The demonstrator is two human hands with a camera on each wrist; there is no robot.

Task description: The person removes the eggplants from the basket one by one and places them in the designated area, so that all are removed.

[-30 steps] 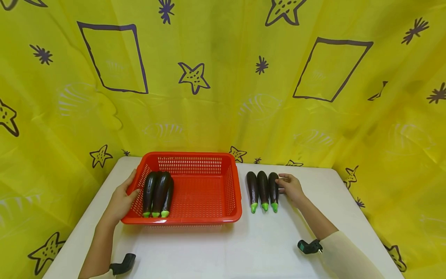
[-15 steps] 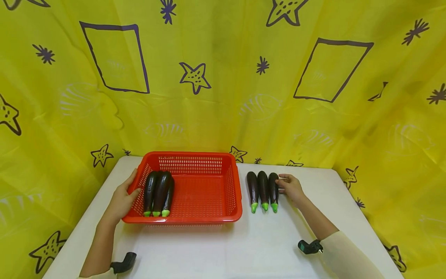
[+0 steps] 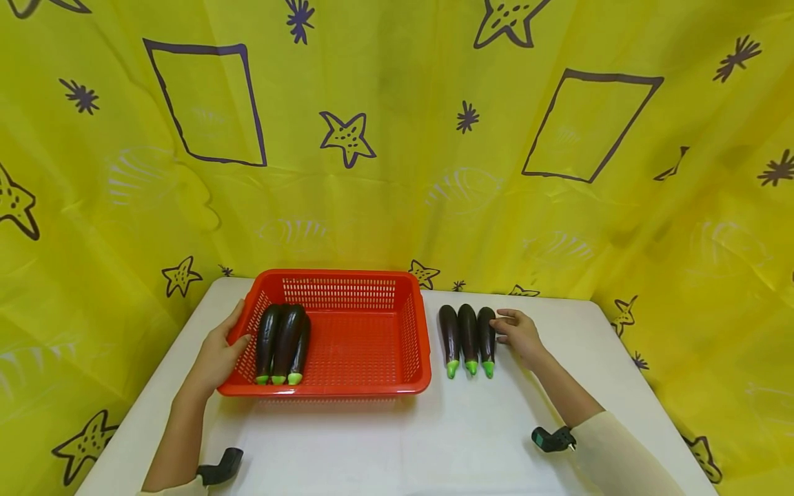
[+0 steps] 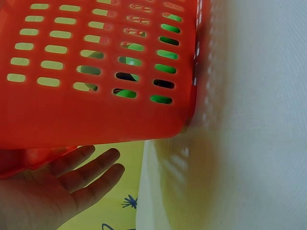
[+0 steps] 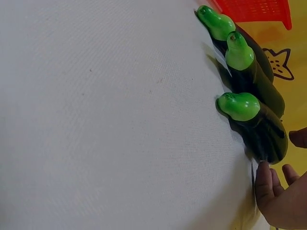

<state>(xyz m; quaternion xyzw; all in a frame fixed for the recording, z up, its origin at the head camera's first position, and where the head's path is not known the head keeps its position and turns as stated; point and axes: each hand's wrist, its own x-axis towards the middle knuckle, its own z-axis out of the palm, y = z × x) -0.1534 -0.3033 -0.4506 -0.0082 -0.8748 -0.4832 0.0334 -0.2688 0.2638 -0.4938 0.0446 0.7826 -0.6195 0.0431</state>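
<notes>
A red plastic basket (image 3: 353, 391) with slotted walls stands at the left of the table. My left hand (image 3: 217, 355) rests at its left rim, thumb over the edge. In the left wrist view the fingers (image 4: 98, 189) extend nearly straight outside the wall. Three glossy dark eggplants (image 3: 287, 344) with green ends lie bunched inside the basket's left side. To its right, three more eggplants (image 3: 468, 337) lie in a row on the table, green ends toward me. My right hand (image 3: 520, 337) is beside the rightmost eggplant (image 5: 264, 134), fingertips right at its side, thumb apart from the fingers.
The white table (image 3: 347, 448) has rounded far corners. Behind it and at both sides hangs a yellow curtain (image 3: 397, 207) with star and fish drawings. A black device (image 3: 220, 468) sits at the left wrist and another black device (image 3: 552, 439) at the right.
</notes>
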